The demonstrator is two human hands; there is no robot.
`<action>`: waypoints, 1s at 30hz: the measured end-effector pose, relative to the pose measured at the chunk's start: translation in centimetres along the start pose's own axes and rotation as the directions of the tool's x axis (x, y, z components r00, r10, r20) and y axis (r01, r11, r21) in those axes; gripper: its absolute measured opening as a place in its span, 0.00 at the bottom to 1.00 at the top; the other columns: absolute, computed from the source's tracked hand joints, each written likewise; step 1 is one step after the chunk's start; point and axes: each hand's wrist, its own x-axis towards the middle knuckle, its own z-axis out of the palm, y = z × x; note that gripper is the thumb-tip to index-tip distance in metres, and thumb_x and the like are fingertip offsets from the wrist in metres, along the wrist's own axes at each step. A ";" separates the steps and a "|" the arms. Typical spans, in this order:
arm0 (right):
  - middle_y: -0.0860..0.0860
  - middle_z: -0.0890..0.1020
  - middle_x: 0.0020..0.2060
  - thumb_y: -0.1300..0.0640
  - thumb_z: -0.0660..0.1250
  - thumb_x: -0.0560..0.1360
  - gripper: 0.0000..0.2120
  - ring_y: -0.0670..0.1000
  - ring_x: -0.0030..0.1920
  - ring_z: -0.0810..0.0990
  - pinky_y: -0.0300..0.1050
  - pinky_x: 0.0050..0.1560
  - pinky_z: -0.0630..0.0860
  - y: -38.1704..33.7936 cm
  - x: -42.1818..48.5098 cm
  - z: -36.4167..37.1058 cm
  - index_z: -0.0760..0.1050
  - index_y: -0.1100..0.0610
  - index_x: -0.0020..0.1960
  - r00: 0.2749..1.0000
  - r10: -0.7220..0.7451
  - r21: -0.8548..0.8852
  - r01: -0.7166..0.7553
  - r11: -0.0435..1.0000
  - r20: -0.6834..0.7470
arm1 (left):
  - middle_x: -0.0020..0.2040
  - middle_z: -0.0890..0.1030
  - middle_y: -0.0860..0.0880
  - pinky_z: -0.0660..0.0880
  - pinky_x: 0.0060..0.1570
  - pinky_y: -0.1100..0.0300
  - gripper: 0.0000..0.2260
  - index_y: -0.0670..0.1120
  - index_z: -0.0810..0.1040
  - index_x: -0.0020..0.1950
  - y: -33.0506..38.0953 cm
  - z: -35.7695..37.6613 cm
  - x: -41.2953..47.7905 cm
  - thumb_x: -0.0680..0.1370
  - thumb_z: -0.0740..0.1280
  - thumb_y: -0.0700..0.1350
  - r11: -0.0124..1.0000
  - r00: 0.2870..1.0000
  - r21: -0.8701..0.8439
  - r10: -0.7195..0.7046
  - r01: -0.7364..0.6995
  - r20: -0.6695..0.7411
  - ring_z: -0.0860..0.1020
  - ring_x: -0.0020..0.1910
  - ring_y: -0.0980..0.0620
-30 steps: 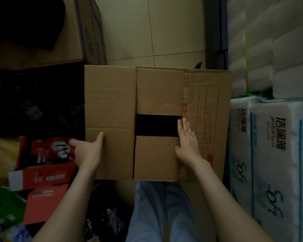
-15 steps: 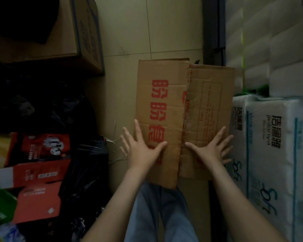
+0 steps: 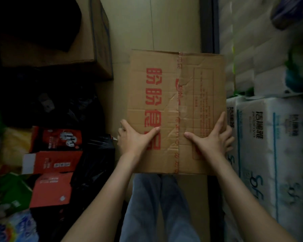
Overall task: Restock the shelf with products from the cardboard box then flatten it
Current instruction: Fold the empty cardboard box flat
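1. The flattened cardboard box (image 3: 177, 110) sits in the middle of the frame, printed side with red characters facing the camera. It is held up in front of the person's jeans (image 3: 157, 206), which its lower edge covers.
2. The left hand (image 3: 135, 138) grips the box's lower left edge. The thumb lies across the printed face and the fingers wrap round the edge out of sight.
3. The right hand (image 3: 212, 140) takes the lower right edge. Its thumb is splayed over the face and the forefinger runs straight up along the edge. The other fingers reach past the edge, and I cannot tell how far they curl behind.
4. Holding both side edges likely keeps the collapsed panels pressed together and the sheet steady, ready to be put away.
5. As a container the box holds nothing: its walls lie flat on each other, creased along the taped seam. The restocking and flattening look finished.
6. At the right of the frame, wrapped toilet paper packs (image 3: 273, 154) stand just beside the box, with more rolls stacked above them.
7. At upper left a large brown carton (image 3: 98, 41) stands on the tiled floor (image 3: 156, 23); its contents are not visible.
8. At lower left lie red cartons (image 3: 54, 161), one with an open flap, beside a black plastic bag (image 3: 93, 163). What is inside them cannot be made out.
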 end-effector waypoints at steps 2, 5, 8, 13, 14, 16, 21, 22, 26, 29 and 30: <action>0.57 0.46 0.74 0.30 0.73 0.58 0.63 0.62 0.72 0.50 0.63 0.70 0.50 -1.6 -3.0 -3.2 0.28 0.40 0.73 0.999 -0.046 0.006 0.046 0.999 -0.006 | 0.65 0.68 0.38 0.69 0.63 0.44 0.53 0.44 0.54 0.72 0.4 -3.8 -3.2 0.59 0.69 0.73 1.000 0.999 -0.001 0.018 -0.018 -0.051 0.69 0.64 0.37; 0.58 0.45 0.74 0.29 0.71 0.59 0.63 0.63 0.72 0.49 0.62 0.71 0.48 -4.5 -8.7 -7.7 0.29 0.41 0.73 0.991 -0.133 -0.008 0.133 0.991 0.015 | 0.64 0.69 0.39 0.70 0.61 0.43 0.50 0.45 0.55 0.70 0.2 -9.7 -8.8 0.60 0.68 0.74 0.999 0.988 -0.045 -0.009 0.002 -0.153 0.70 0.63 0.37; 0.59 0.43 0.74 0.28 0.70 0.59 0.61 0.65 0.73 0.46 0.63 0.71 0.46 -7.7 -14.5 -11.8 0.30 0.40 0.74 0.965 -0.258 -0.050 0.260 0.964 0.054 | 0.64 0.70 0.39 0.71 0.60 0.45 0.50 0.44 0.56 0.70 -0.9 -15.4 -14.3 0.60 0.69 0.72 0.988 0.964 -0.149 -0.081 0.044 -0.252 0.71 0.62 0.37; 0.62 0.43 0.75 0.27 0.68 0.60 0.59 0.66 0.73 0.45 0.65 0.71 0.46 -12.0 -23.7 -16.2 0.31 0.40 0.74 0.833 -0.541 -0.136 0.552 0.822 0.114 | 0.64 0.71 0.41 0.73 0.57 0.46 0.51 0.45 0.57 0.70 -5.6 -22.5 -23.3 0.59 0.68 0.74 0.934 0.884 -0.344 -0.239 0.096 -0.403 0.73 0.60 0.39; 0.62 0.43 0.75 0.27 0.68 0.60 0.59 0.66 0.73 0.45 0.66 0.71 0.46 -12.5 -25.5 -16.5 0.30 0.39 0.73 0.795 -0.591 -0.138 0.606 0.783 0.137 | 0.64 0.71 0.42 0.73 0.57 0.46 0.50 0.46 0.57 0.70 -7.0 -23.2 -25.1 0.59 0.68 0.75 0.918 0.862 -0.381 -0.277 0.107 -0.425 0.73 0.60 0.39; 0.62 0.43 0.75 0.27 0.68 0.60 0.58 0.67 0.74 0.44 0.65 0.71 0.45 -12.9 -29.2 -16.5 0.30 0.39 0.73 0.712 -0.676 -0.134 0.701 0.701 0.190 | 0.64 0.70 0.42 0.73 0.57 0.46 0.50 0.46 0.57 0.70 -9.9 -24.1 -28.8 0.59 0.68 0.75 0.885 0.809 -0.444 -0.362 0.141 -0.463 0.73 0.60 0.40; 0.61 0.44 0.75 0.28 0.69 0.60 0.58 0.66 0.74 0.45 0.65 0.71 0.44 -12.6 -38.9 -13.8 0.33 0.39 0.74 0.487 -0.804 -0.135 0.872 0.471 0.341 | 0.61 0.72 0.43 0.75 0.53 0.43 0.48 0.47 0.59 0.67 -18.3 -24.5 -37.0 0.58 0.67 0.76 0.752 0.631 -0.618 -0.598 0.228 -0.495 0.75 0.57 0.40; 0.61 0.44 0.75 0.28 0.69 0.60 0.58 0.66 0.73 0.45 0.65 0.71 0.45 -12.3 -40.9 -12.9 0.34 0.40 0.74 0.440 -0.817 -0.138 0.897 0.420 0.372 | 0.61 0.72 0.43 0.75 0.53 0.43 0.48 0.47 0.58 0.67 -20.3 -24.1 -38.7 0.58 0.66 0.76 0.719 0.596 -0.652 -0.640 0.241 -0.485 0.75 0.57 0.40; 0.61 0.46 0.74 0.27 0.69 0.59 0.57 0.65 0.72 0.49 0.65 0.70 0.47 -10.5 -48.7 -9.0 0.36 0.40 0.74 0.225 -0.838 -0.137 0.974 0.180 0.497 | 0.62 0.71 0.42 0.76 0.52 0.43 0.48 0.47 0.57 0.68 -27.2 -21.9 -45.5 0.60 0.66 0.76 0.558 0.460 -0.771 -0.796 0.307 -0.393 0.75 0.56 0.40; 0.62 0.48 0.73 0.25 0.67 0.59 0.55 0.66 0.70 0.52 0.64 0.69 0.52 -8.6 -53.3 -6.6 0.37 0.39 0.73 0.074 -0.806 -0.158 0.987 -0.024 0.587 | 0.63 0.70 0.41 0.76 0.53 0.44 0.50 0.46 0.56 0.71 -30.6 -19.1 -49.9 0.60 0.66 0.76 0.412 0.362 -0.855 -0.885 0.315 -0.292 0.74 0.58 0.40; 0.62 0.49 0.73 0.25 0.67 0.59 0.55 0.66 0.70 0.53 0.64 0.68 0.53 -7.9 -54.7 -5.9 0.38 0.39 0.73 0.029 -0.787 -0.156 0.984 -0.086 0.616 | 0.63 0.70 0.42 0.76 0.53 0.45 0.50 0.46 0.56 0.70 -31.3 -18.1 -51.3 0.60 0.66 0.76 0.363 0.315 -0.881 -0.911 0.305 -0.266 0.74 0.57 0.40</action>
